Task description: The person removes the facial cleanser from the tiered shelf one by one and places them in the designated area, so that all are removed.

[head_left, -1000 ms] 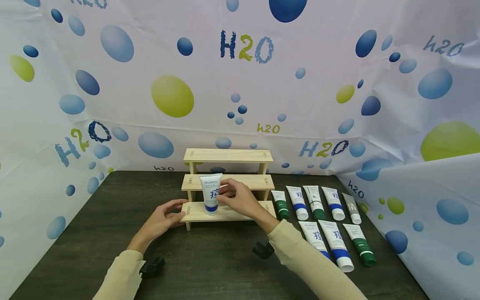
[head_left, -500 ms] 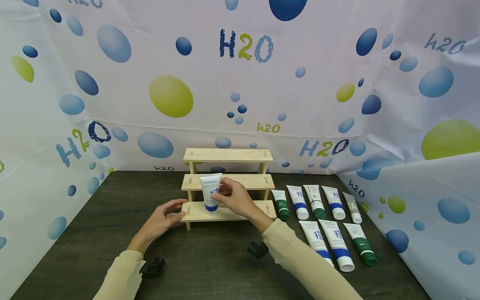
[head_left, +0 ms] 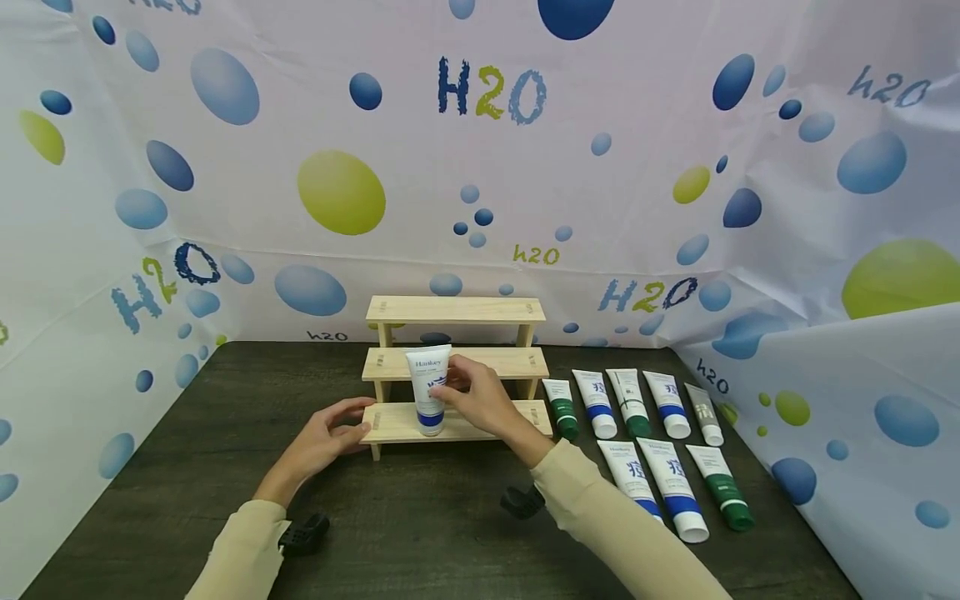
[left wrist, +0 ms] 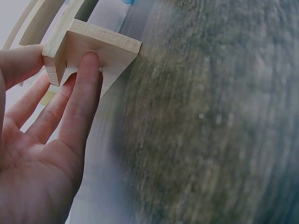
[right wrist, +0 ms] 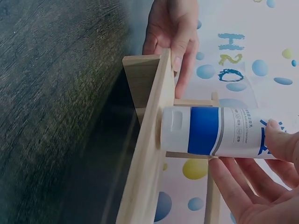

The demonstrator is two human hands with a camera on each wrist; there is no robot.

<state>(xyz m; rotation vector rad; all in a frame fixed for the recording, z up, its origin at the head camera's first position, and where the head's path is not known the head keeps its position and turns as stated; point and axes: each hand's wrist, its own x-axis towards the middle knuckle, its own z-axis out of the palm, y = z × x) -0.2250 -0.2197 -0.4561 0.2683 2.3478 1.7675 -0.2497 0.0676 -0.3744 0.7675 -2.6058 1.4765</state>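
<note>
My right hand (head_left: 483,402) pinches a white squeeze tube (head_left: 431,383) with a blue band, thumb on its front and fingers behind. The tube stands upright, cap down, over the lowest step of a three-step wooden display stand (head_left: 382,423). In the right wrist view the cap of the tube (right wrist: 175,129) meets the face of the board. At the left end of that step my left hand (head_left: 330,433) grips the board. The left wrist view has the thumb of my left hand (left wrist: 46,163) at the board's edge and fingertips against the wood below.
Two rows of tubes lie on the dark table (head_left: 420,533) right of the stand. They include blue-banded white tubes (head_left: 673,490), green-capped tubes (head_left: 722,488) and a grey tube (head_left: 705,415). A bubble-printed backdrop (head_left: 480,167) rises behind the stand and along both sides.
My right hand has shifted the tube slightly right along the lowest step over the last half second. Its thumb has moved on the tube's front. The left hand keeps its place.
</note>
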